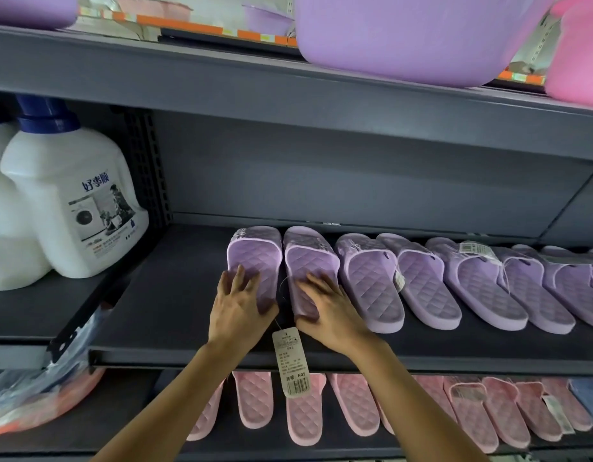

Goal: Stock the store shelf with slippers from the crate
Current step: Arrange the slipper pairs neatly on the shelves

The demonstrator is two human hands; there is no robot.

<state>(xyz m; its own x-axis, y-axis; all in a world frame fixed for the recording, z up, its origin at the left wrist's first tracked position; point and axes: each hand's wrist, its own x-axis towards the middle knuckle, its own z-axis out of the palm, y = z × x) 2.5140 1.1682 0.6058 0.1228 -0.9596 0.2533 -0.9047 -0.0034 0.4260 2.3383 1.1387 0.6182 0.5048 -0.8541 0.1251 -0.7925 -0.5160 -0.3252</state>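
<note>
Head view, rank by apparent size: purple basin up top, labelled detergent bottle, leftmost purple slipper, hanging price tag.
1. purple basin: looks largest, but it is cropped by the frame and nearer the camera, so its true size is unsure
2. detergent bottle
3. leftmost purple slipper
4. price tag

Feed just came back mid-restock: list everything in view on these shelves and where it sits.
purple slippers: two under the hands plus a row running off frame to the right, lilac, middle shelf
pink slippers: one row, count partly hidden, pink, shelf below
hang tag: one, white, hanging over the middle shelf's front edge
detergent jugs: two, white with blue caps, left of the slippers
basins: at least three, purple and pink, top shelf
wrapped bundle: one, orange in clear plastic, lower left
left hand: fingers spread on the leftmost purple slipper
right hand: resting on the next slipper
</note>
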